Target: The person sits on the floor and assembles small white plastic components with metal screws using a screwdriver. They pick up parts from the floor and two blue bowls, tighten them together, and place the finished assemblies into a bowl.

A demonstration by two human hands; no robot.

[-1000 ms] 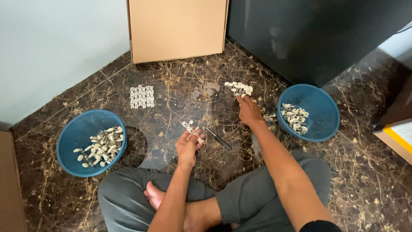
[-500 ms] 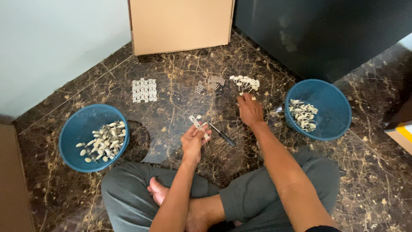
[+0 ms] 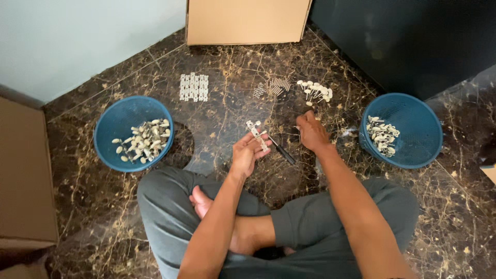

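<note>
The dark marble floor (image 3: 217, 119) fills most of the view, brown and black with gold lines in it. A big cardboard box (image 3: 247, 20) stands at the top, and its upper part is cut off by the edge. Another flat cardboard piece (image 3: 23, 175) lies on the far left side, also cut off. A dark cabinet (image 3: 403, 41) fills the top right corner. The person sits cross-legged in grey trousers (image 3: 170, 206), with one bare foot (image 3: 204, 202) peeking out between the arms. Two round blue baskets sit on the floor. The left basket (image 3: 111, 121) holds a heap of small pale plastic bits. The right basket (image 3: 413, 119) holds a smaller heap of the same kind of bits at its left side. The left hand (image 3: 247, 155) is closed around a small white part (image 3: 257, 132) that sticks up from the fingers, just above the crossed legs. The right hand (image 3: 311, 132) rests low on the floor with its fingers curled in; what it pinches, if anything, is hidden, so I cannot tell. A thin black tool (image 3: 283, 154) lies on the floor between the two hands. Farther up lie a white grid of joined pieces (image 3: 194, 87), a little pile of white pegs (image 3: 316, 91), and a bunch of tiny metal bits (image 3: 273, 87) too small to make out.
</note>
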